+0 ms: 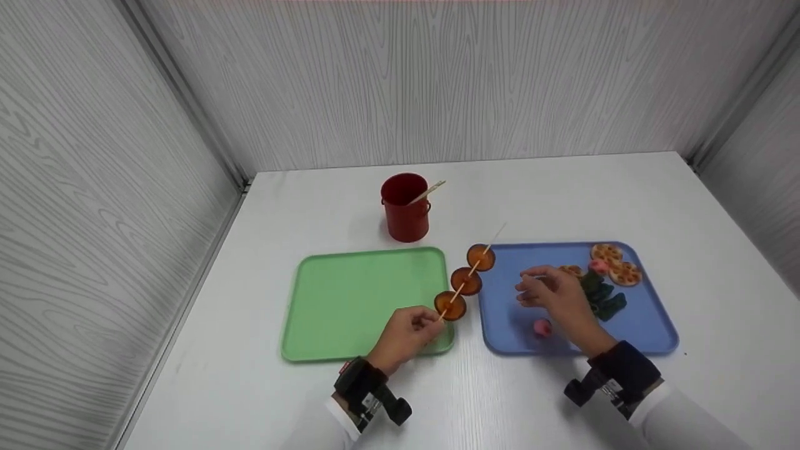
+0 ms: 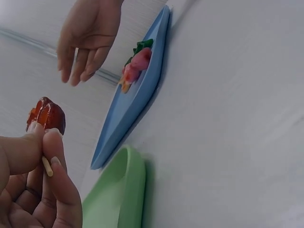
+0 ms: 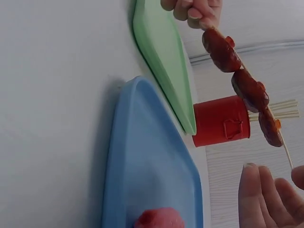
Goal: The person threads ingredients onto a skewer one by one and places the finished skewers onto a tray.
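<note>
My left hand [image 1: 403, 334] pinches the lower end of a wooden skewer [image 1: 498, 234] between thumb and fingers. Three round, glossy brown pieces [image 1: 466, 282], like mushroom caps, are threaded along it. The skewer slants up and away, over the gap between the two trays. In the left wrist view its blunt end [image 2: 48, 166] pokes out below the fingertips. My right hand [image 1: 560, 306] hovers above the blue tray [image 1: 509, 325], its fingers loosely bent and holding nothing. From the right wrist view, the skewer's thin tip points toward that hand's thumb and fingers [image 3: 251, 192].
On the blue tray lie lotus root slices [image 1: 625, 274], dark green pieces [image 1: 611, 306] and pink round pieces [image 1: 542, 327], partly covered by the right hand. A green tray [image 1: 350, 300] stands at left. Behind it is a red bucket [image 1: 407, 222] with sticks [image 3: 285, 109].
</note>
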A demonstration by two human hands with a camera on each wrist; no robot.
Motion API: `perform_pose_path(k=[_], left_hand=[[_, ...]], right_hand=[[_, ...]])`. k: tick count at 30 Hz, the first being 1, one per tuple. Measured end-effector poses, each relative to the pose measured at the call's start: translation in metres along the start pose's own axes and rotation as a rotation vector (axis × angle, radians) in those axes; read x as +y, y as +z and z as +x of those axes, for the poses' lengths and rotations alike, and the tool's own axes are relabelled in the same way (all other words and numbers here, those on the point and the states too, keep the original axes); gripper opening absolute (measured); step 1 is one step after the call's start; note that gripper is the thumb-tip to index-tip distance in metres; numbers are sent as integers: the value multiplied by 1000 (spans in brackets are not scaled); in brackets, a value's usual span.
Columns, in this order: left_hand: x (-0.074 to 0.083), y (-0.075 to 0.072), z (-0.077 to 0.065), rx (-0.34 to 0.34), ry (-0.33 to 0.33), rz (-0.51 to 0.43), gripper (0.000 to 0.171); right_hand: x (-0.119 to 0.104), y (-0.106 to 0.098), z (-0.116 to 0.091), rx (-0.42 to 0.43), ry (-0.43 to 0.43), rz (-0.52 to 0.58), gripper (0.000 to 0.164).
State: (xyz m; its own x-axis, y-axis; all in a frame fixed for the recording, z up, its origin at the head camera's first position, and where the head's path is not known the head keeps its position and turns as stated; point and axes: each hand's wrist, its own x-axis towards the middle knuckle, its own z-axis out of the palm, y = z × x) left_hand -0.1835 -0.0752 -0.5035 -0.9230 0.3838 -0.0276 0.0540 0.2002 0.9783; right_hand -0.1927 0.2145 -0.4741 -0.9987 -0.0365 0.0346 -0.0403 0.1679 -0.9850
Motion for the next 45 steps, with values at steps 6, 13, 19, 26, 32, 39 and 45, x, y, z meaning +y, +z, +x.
perform_pose_path(k=[6,13,19,26,32,39,45], left_hand=[[-2,-23,-9,42,-20,-40,22],[-13,-44,-27,72,-55,-128,25],[-18,-54,-39,72,-134,-162,22],[-23,-73,-48,119,-156,-151,18],[-28,-88,-54,220,-166,-134,19],[-35,-103,-66,389,-183,-6,16],[-40,-106,-69,492,-190,176,13]], right_hand=[[6,6,-9,-246,-182,-374,24],[6,23,-16,-446,-318,-714,7],[5,29,-21,-476,-291,-782,5],[16,32,-28,-449,-263,-739,1],[19,32,-24,-455,-250,-687,6],[16,30,-19,-491,-256,-637,11],[13,21,-15,-519,-191,-644,14]])
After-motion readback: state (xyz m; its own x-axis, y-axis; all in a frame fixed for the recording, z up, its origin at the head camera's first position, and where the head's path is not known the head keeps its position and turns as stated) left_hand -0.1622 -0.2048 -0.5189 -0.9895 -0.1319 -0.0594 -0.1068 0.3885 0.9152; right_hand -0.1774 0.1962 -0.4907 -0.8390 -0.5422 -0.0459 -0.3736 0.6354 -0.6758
